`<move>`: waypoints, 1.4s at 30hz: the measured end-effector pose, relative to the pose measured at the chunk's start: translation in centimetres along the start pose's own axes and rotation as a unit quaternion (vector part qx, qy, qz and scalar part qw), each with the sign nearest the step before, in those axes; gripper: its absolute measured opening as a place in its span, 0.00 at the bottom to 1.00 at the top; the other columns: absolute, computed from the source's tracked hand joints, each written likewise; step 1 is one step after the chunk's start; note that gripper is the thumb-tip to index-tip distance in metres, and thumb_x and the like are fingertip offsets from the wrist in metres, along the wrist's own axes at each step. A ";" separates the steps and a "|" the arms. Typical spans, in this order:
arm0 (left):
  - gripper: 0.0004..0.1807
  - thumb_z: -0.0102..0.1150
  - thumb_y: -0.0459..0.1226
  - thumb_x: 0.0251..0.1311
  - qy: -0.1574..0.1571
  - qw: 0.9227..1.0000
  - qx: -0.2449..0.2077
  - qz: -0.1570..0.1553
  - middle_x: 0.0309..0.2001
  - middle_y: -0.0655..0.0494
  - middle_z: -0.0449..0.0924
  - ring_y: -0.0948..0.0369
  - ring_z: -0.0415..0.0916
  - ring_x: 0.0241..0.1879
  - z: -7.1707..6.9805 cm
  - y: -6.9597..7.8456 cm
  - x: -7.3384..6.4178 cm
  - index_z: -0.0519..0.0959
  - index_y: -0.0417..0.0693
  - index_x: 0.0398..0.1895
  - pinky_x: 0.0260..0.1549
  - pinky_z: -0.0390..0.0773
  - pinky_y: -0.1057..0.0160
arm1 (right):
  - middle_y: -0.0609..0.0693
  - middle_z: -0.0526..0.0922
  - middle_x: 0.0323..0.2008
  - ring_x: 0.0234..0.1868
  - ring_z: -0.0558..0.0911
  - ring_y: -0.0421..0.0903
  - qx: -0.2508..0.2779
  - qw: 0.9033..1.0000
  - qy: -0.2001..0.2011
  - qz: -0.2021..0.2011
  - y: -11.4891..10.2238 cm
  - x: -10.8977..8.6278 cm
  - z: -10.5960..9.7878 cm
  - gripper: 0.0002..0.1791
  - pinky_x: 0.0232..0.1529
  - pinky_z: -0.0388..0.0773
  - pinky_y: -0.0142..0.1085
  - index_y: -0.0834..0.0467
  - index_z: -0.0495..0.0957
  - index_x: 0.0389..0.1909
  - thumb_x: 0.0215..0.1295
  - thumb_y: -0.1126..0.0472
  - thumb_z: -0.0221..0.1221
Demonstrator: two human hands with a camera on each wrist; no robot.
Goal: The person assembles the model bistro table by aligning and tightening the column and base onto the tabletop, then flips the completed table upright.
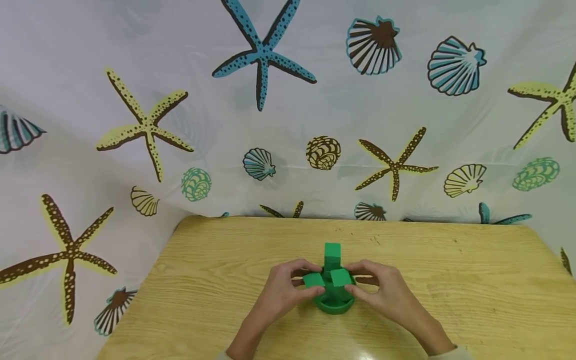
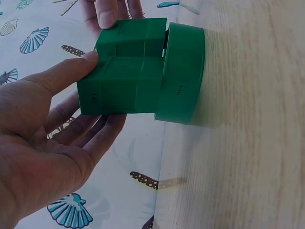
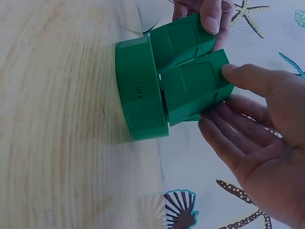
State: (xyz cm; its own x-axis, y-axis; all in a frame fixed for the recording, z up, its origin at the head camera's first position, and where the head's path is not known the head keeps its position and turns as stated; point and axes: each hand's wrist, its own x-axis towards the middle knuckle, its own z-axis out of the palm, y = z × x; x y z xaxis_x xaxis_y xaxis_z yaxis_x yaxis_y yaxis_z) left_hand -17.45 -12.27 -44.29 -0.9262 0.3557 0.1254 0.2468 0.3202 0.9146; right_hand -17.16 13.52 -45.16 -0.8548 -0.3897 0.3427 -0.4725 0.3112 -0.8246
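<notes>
A round green base [image 1: 334,309] rests on the wooden table, and three green square blocks rise from it. My left hand [image 1: 283,290] pinches the left block [image 1: 313,280] between thumb and fingers. With my right hand [image 1: 386,290] I grip the right block [image 1: 340,277] the same way. Behind these two, the back block [image 1: 332,252] stands higher and neither hand holds it. From the right wrist, the right block [image 3: 195,88] leans, with a narrow gap at the base wall [image 3: 140,90]. Small dark numbers mark the base and the left block [image 2: 121,88].
The wooden table [image 1: 211,280] spreads to both sides of the hands. A white cloth [image 1: 279,190] printed with starfish and shells hangs along its back edge and left side. Light-coloured sleeve cuffs [image 1: 452,353] show at the lower edge of the head view.
</notes>
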 end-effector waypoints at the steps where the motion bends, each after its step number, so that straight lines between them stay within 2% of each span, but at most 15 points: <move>1: 0.17 0.75 0.38 0.60 0.000 1.000 0.001 -0.001 0.53 0.49 0.84 0.48 0.81 0.55 0.0 0.0 0.0 0.86 0.43 0.51 0.51 0.83 0.49 | 0.52 0.87 0.48 0.50 0.87 0.52 0.003 1.000 0.006 0.007 0.1 0.0 0.1 0.15 0.49 0.85 0.43 0.58 0.83 0.51 0.64 0.61 0.71; 4: 0.17 0.75 0.38 0.59 0.002 1.000 0.005 -0.005 0.52 0.50 0.84 0.49 0.81 0.55 0.0 0.0 0.0 0.86 0.42 0.51 0.51 0.84 0.50 | 0.49 0.86 0.45 0.45 0.87 0.49 -0.003 1.000 0.019 0.015 0.3 0.2 0.3 0.17 0.47 0.86 0.42 0.56 0.82 0.50 0.63 0.59 0.73; 10: 0.17 0.75 0.37 0.60 0.004 1.000 0.009 -0.005 0.52 0.49 0.84 0.48 0.81 0.54 0.1 0.1 0.0 0.85 0.41 0.51 0.50 0.84 0.49 | 0.46 0.79 0.39 0.36 0.85 0.40 -0.060 0.998 0.006 -0.013 0.5 0.5 0.4 0.24 0.40 0.86 0.35 0.55 0.81 0.61 0.65 0.57 0.71; 15: 0.17 0.75 0.37 0.60 0.004 1.000 0.010 0.002 0.52 0.50 0.84 0.48 0.81 0.54 0.3 0.3 0.1 0.86 0.41 0.51 0.50 0.84 0.49 | 0.45 0.78 0.39 0.34 0.83 0.38 -0.087 0.996 0.009 -0.019 0.4 0.4 0.1 0.22 0.36 0.85 0.32 0.56 0.82 0.59 0.65 0.56 0.71; 18: 0.17 0.75 0.37 0.60 0.001 1.000 0.009 0.004 0.52 0.51 0.84 0.49 0.81 0.55 0.5 0.3 0.2 0.86 0.41 0.51 0.51 0.84 0.49 | 0.46 0.79 0.42 0.36 0.82 0.40 -0.083 0.996 0.018 -0.007 0.5 0.2 -0.2 0.21 0.36 0.85 0.31 0.57 0.82 0.59 0.66 0.58 0.70; 24: 0.17 0.75 0.38 0.59 0.004 1.000 0.007 -0.002 0.52 0.52 0.84 0.49 0.81 0.55 0.4 0.4 0.1 0.86 0.43 0.51 0.51 0.83 0.47 | 0.53 0.84 0.52 0.49 0.86 0.51 -0.031 0.999 0.024 0.012 0.5 -0.1 -0.7 0.17 0.46 0.85 0.36 0.60 0.82 0.56 0.67 0.68 0.67; 28: 0.17 0.76 0.38 0.59 0.006 1.000 0.007 -0.002 0.52 0.52 0.84 0.49 0.81 0.55 0.3 0.3 0.0 0.86 0.43 0.51 0.51 0.83 0.46 | 0.54 0.85 0.48 0.43 0.88 0.48 -0.013 0.999 0.020 0.028 0.5 -0.1 -0.9 0.18 0.44 0.86 0.35 0.58 0.82 0.56 0.65 0.68 0.68; 35: 0.17 0.76 0.38 0.59 0.010 1.000 0.009 0.001 0.52 0.52 0.85 0.50 0.81 0.54 0.1 0.3 0.0 0.86 0.43 0.51 0.51 0.84 0.48 | 0.49 0.84 0.43 0.37 0.87 0.41 -0.054 0.998 0.027 0.009 0.4 -0.3 -1.0 0.21 0.37 0.85 0.31 0.57 0.82 0.58 0.64 0.60 0.72; 38: 0.17 0.76 0.38 0.59 0.010 1.000 0.010 -0.002 0.51 0.53 0.85 0.51 0.81 0.55 0.0 0.2 0.0 0.86 0.43 0.51 0.51 0.84 0.49 | 0.48 0.84 0.42 0.38 0.87 0.43 -0.059 0.998 0.034 0.009 0.3 -0.5 -1.2 0.22 0.38 0.85 0.31 0.58 0.83 0.57 0.62 0.58 0.73; 42: 0.18 0.76 0.39 0.58 0.013 1.000 0.012 -0.007 0.51 0.53 0.85 0.50 0.81 0.55 0.0 0.1 -0.1 0.87 0.43 0.50 0.51 0.84 0.48 | 0.51 0.85 0.48 0.46 0.87 0.50 -0.053 0.998 0.035 -0.004 0.3 -1.1 -1.4 0.21 0.42 0.86 0.34 0.58 0.83 0.56 0.62 0.63 0.72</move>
State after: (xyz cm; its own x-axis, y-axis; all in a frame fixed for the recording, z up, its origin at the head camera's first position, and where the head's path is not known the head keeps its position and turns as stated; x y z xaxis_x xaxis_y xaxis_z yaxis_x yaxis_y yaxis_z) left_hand -17.29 -12.24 -44.20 -0.9366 0.3284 0.1225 0.2399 0.3458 0.9071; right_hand -16.65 15.21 -45.17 -0.8617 -0.3325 0.3833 -0.4969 0.4003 -0.7699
